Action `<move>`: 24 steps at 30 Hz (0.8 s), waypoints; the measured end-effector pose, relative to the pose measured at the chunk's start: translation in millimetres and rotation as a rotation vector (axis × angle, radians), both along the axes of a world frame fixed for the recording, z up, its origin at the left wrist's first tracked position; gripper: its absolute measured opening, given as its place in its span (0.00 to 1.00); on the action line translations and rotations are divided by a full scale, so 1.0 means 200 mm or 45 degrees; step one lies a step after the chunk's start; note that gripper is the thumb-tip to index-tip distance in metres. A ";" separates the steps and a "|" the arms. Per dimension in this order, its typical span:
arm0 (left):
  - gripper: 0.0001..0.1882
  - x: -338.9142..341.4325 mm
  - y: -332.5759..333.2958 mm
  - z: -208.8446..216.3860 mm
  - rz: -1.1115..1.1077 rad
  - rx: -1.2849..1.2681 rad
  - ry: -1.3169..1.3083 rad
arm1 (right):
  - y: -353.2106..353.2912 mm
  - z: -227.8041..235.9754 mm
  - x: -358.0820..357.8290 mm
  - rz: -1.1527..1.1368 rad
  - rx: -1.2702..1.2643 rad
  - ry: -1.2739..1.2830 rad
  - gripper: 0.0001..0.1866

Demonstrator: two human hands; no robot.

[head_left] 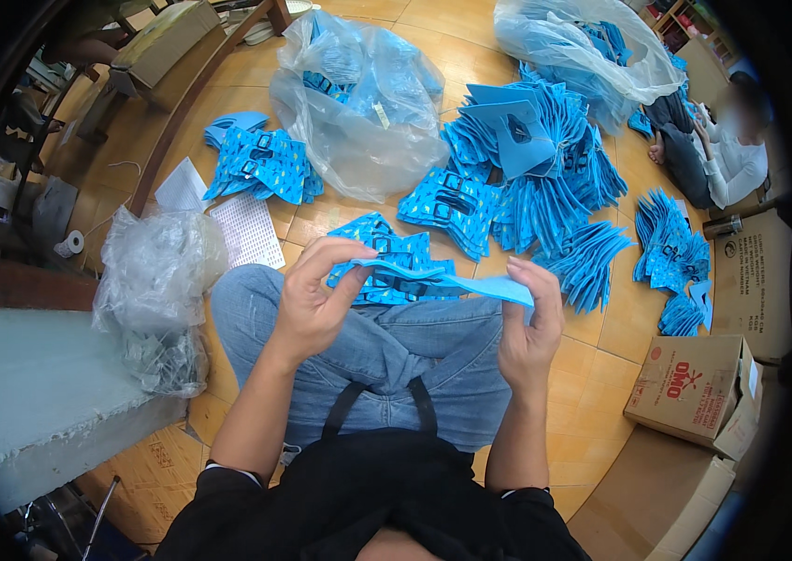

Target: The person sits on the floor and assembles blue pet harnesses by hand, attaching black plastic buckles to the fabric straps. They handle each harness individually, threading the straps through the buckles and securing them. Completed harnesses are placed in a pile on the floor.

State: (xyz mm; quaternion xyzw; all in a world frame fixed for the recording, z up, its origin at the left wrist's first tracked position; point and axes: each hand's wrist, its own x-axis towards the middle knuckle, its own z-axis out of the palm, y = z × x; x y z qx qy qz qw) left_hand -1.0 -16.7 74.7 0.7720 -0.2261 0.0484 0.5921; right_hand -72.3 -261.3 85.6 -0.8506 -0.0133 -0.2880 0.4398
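Observation:
Stretched between my two hands above my lap is a thin, flat blue piece (480, 286), seen nearly edge-on. My left hand (314, 304) pinches its left end between thumb and fingers. The right end is gripped by my right hand (530, 327), thumb on the near side. Just beyond, a small stack of blue patterned pieces with dark cut-out shapes (372, 234) lies on the floor by my crossed legs, partly hidden by the held piece. To its right is another patterned stack (452, 208).
A tall heap of tied blue bundles (527, 131) stands at the far right, with more bundles (669, 248) beyond. Clear plastic bags (358, 122) hold blue pieces. Crumpled plastic (157, 280) and printed paper (248, 229) lie left. Cardboard boxes (685, 383) and a seated person (727, 154) are right.

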 end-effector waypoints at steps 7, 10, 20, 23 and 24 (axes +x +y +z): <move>0.08 -0.03 -0.02 0.03 -0.135 -0.837 0.797 | 0.06 -0.01 0.00 0.016 1.215 0.496 0.19; 0.09 -0.02 -0.02 0.02 -0.169 -1.129 1.246 | 0.05 -0.02 0.02 0.107 1.793 0.616 0.22; 0.08 -0.01 0.02 -0.05 -0.186 -1.431 1.541 | 0.05 -0.03 -0.01 0.284 2.034 0.674 0.24; 0.10 -0.01 0.01 -0.02 -0.231 -1.283 1.422 | 0.05 -0.01 -0.01 0.315 1.919 0.668 0.25; 0.12 -0.02 0.01 -0.01 -0.224 -1.151 1.321 | 0.04 0.00 -0.01 0.311 1.796 0.670 0.26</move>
